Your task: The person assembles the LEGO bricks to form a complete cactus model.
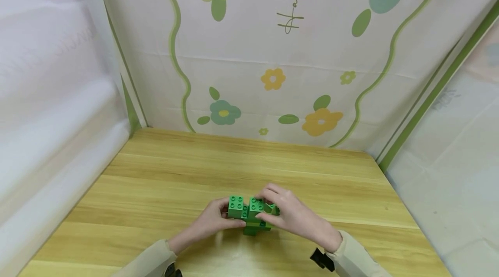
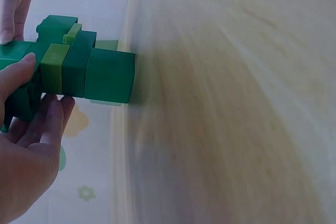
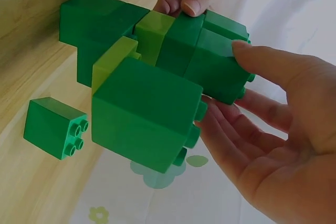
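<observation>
A branching build of green and lime toy building bricks [image 1: 255,220] stands upright over the near middle of the table, its studs facing up. My left hand [image 1: 220,218] grips its left side, with the thumb in front and the fingers behind. In the left wrist view, that thumb [image 2: 22,72] lies along a dark green part. On the other side, my right hand [image 1: 286,212] pinches an upper green brick [image 3: 212,59] of the build between thumb and fingers. A larger green brick [image 3: 144,111] juts out on a lime piece [image 3: 113,64] close by.
A loose green brick [image 3: 50,127] stands on the wooden table [image 1: 175,164] beside the build. White fabric with printed flowers [image 1: 273,51] rises behind the table's far edge, and more fabric [image 1: 58,95] flanks the left side.
</observation>
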`<state>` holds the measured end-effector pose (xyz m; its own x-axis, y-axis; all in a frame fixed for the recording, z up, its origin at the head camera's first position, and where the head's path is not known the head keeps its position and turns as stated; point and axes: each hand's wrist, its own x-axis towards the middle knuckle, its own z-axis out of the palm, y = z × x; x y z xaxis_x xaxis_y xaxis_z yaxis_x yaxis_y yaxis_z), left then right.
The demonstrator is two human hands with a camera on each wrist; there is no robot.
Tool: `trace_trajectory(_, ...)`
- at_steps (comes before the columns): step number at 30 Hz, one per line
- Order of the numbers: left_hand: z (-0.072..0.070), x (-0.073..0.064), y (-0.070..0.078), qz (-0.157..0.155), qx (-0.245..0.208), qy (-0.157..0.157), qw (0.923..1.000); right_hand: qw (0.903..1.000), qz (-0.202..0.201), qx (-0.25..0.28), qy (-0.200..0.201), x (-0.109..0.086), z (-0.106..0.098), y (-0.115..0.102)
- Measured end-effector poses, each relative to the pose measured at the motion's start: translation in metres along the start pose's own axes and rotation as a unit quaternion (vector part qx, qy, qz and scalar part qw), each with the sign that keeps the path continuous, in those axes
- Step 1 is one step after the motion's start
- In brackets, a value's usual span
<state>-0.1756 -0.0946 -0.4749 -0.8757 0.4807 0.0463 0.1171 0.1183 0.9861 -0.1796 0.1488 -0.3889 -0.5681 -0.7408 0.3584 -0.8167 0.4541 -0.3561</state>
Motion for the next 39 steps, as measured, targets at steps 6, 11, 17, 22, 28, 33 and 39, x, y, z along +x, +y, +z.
trace_trajectory(6,0.0,0.0,0.0,-0.001,-0.003,-0.001,1.0,0.9993,-0.019,0.017,0.026,-0.001,-0.005,0.004)
trace_trajectory(11,0.0,0.0,0.0,0.0,-0.008,-0.002,1.0,0.9969,-0.029,0.01,0.072,0.0,-0.012,0.012)
trace_trajectory(17,0.0,0.0,0.0,-0.005,-0.007,0.0,1.0,0.9955,-0.01,0.015,0.094,-0.001,-0.02,0.03)
trace_trajectory(22,0.0,0.0,0.001,-0.009,-0.011,0.001,0.9999,0.9963,0.028,0.025,0.077,-0.005,-0.023,0.043)
trace_trajectory(28,0.001,0.0,0.001,-0.011,-0.015,-0.002,0.9998,0.9968,0.06,0.031,0.044,-0.011,-0.019,0.057)
trace_trajectory(33,0.001,0.0,0.0,-0.011,-0.014,-0.002,0.9998,0.9958,0.08,0.042,-0.01,-0.015,-0.012,0.071)
trace_trajectory(39,0.001,0.0,-0.001,-0.011,-0.007,0.0,0.9999,0.9862,0.119,0.077,-0.086,-0.018,-0.002,0.084)
